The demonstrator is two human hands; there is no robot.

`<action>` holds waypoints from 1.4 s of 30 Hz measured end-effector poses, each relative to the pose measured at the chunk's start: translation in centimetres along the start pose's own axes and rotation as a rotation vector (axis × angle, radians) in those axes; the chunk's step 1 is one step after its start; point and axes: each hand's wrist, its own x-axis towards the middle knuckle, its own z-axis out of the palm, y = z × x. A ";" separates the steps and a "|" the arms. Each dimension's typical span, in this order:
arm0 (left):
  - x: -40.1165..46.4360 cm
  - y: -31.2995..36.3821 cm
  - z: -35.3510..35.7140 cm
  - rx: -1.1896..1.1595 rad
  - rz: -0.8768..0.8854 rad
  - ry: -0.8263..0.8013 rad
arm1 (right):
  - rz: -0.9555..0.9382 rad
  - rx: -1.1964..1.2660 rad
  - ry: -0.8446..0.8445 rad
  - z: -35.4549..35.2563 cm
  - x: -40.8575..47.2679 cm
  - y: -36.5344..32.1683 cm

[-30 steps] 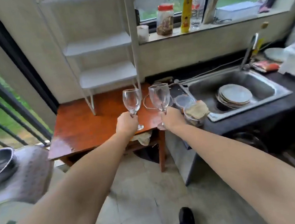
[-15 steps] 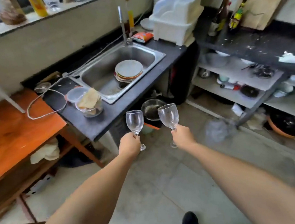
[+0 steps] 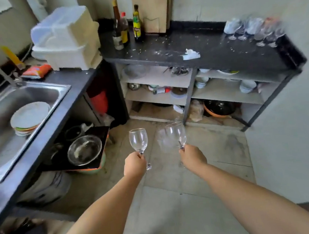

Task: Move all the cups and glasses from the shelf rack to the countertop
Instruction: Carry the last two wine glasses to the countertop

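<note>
Both hands are carrying stemware over the floor, well short of the desk [image 3: 220, 55]. The left hand [image 3: 134, 165] is curled round the stem of the left glass [image 3: 138, 140], foot poking out just below the fist. The right hand [image 3: 192, 155] grips the stem of the right glass [image 3: 175, 135], bowl above the knuckles, blurred by motion.

Risks, as a guess: the two bowls ride near each other between the hands, so a swing inward could clink or chip them. Stem-only grips let a bowl tip if a wrist rolls. The far right end of the desk, ahead and right of the right hand, already holds a cluster of glasses [image 3: 253, 28]; setting down close in could knock one over or off the edge. The crumpled tissue [image 3: 190, 54] and crumbs ahead could leave a foot unsteady.

Orientation: left glass upright, long axis near vertical, mouth up. Right glass mouth up too, axis leaning slightly left at the top.
</note>
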 end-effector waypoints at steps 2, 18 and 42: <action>1.4 3.0 2.1 0.039 0.040 -0.053 | 0.073 0.044 0.039 -1.9 1.6 2.5; 15.9 25.5 11.7 0.056 0.255 -0.244 | 0.282 0.143 0.213 -14.4 19.2 7.6; 29.6 55.9 30.7 0.108 0.301 -0.268 | 0.231 0.150 0.223 -38.6 46.7 21.7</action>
